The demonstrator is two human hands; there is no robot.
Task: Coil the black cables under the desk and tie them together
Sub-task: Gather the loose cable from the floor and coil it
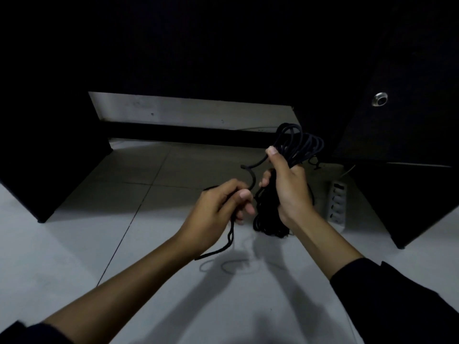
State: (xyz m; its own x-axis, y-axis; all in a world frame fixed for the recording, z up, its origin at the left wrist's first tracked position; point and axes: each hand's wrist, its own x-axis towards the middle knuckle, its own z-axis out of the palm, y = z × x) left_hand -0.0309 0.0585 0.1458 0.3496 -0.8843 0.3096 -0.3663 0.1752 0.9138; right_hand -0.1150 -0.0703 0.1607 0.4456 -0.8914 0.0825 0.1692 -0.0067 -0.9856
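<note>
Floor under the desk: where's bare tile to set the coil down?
Bare floor tile lies between the left desk panel and the hands, and nearer the camera. Crowded at right: power strip lies beside the right cabinet, just behind the cable coil gripped by the right hand.

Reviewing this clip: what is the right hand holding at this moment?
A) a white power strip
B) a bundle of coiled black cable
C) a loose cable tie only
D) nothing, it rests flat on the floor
B: the right hand grips the coiled black cable bundle, loops showing above and below the fist, while the left hand holds a loose cable end.
</note>
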